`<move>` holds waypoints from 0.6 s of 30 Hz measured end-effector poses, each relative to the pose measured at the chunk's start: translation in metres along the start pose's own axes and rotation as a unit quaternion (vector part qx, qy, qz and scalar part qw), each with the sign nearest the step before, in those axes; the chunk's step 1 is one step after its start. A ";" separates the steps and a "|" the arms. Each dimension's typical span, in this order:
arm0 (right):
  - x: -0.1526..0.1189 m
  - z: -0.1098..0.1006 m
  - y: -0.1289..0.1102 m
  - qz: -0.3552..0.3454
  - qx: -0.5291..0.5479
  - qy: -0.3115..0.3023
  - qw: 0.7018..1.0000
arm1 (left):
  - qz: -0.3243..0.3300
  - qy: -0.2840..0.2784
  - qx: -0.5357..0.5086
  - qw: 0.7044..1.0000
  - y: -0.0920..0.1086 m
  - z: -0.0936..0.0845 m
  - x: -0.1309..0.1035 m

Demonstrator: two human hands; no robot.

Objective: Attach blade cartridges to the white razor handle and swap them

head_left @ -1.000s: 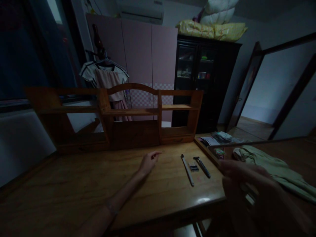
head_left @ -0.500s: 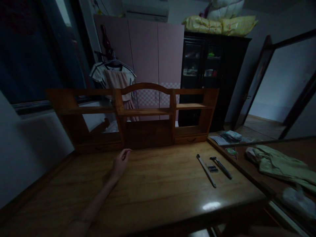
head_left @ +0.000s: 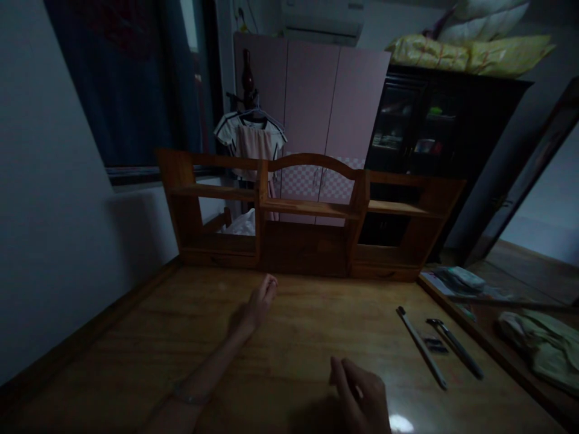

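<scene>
The room is dim, with a cool bluish cast on the walls (head_left: 58, 241) and a dull yellow tone on the desk (head_left: 289, 325). A pale strip of light shows beside the dark curtain (head_left: 131, 90), and a small white glare spot (head_left: 400, 423) shines at the bottom edge. Soft shadows lie beside the left hand (head_left: 260, 301), the right hand (head_left: 362, 392) and the shelf (head_left: 307, 208). The black cabinet (head_left: 474, 132) loses most detail. Wide-angle distortion tilts the door (head_left: 502, 199); the small dark pieces (head_left: 435, 345) look smeared.
</scene>
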State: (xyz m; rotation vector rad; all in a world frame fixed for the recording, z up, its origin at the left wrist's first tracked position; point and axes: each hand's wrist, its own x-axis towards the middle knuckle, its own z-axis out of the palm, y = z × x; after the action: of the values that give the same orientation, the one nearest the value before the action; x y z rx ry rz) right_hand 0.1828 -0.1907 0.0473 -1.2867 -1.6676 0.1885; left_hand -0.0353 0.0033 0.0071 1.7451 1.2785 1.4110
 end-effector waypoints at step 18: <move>0.005 -0.079 0.105 0.217 0.007 0.075 0.973 | 0.045 -0.067 0.226 0.971 -0.020 -0.001 0.002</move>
State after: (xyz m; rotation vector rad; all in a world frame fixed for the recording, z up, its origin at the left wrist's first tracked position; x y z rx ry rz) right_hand 0.3115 -0.1746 0.0242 -1.6030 -1.2386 0.3537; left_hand -0.0432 0.0130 -0.0089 2.1775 1.5504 1.0785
